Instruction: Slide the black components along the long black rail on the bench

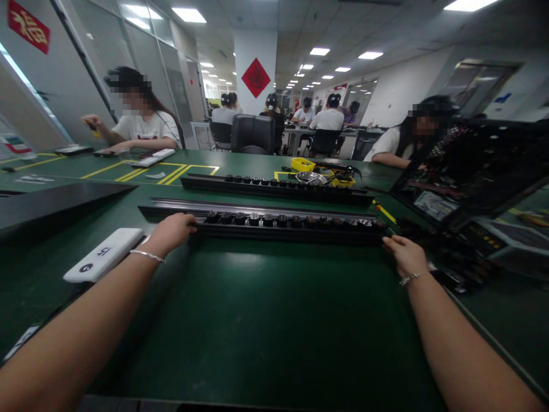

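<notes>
A long black channel (291, 233) lies across the green table in front of me, with a row of black socket-like blocks (282, 220) inside it. My left hand (174, 233) is closed on its near wall, left of the blocks. At the right end, my right hand (406, 256) pinches the channel's near corner; a thin greenish strand shows by these fingertips, too small to name. Behind it, roughly parallel, rests a second black channel (274, 190) with similar blocks.
A white power bank (105, 254) lies beside my left forearm. Behind the channels are a yellow bin (302, 165) and a shiny metal dish (312, 178). A dark panel (55, 209) is at left, a black-framed rack (463, 183) at right. Co-workers sit across the table.
</notes>
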Demonstrator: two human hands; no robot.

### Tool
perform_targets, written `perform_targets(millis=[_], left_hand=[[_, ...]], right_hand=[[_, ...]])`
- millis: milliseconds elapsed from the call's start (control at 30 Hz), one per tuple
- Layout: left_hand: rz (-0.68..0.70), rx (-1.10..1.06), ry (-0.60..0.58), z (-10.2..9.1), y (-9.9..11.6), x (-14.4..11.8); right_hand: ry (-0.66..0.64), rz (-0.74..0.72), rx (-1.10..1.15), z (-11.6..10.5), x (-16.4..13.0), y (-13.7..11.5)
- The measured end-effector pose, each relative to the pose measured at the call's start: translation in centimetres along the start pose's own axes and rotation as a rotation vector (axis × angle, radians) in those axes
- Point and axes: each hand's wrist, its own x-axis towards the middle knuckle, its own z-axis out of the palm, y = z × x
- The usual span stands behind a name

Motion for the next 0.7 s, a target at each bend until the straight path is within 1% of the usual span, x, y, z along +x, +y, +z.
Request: perform_targets(millis=[133, 267, 333, 567, 700], left_hand=[[-0.006, 0.007, 0.008, 0.5, -0.2, 0.4], [0.011, 0.018, 0.011, 0.4, -0.6, 0.8], [0.001, 0.043, -0.016, 0.3, -0.8, 0.9], [-0.048, 0.057, -0.046, -0.1, -1.7, 0.9], [-0.079, 0.063, -0.055, -0.3, -1.5, 0.9]], right_hand=[[-0.009, -0.012, -0.031, 0.9, -0.1, 0.7], [-0.043, -0.053, -0.163, 1.6, -0.4, 0.9], [-0.043, -0.062, -0.219, 2.0, -0.7, 0.8], [-0.044, -0.066, -0.428, 3.8, -1.2, 0.2], [-0.064, -0.075, -0.524, 4.8, -1.5, -0.4]])
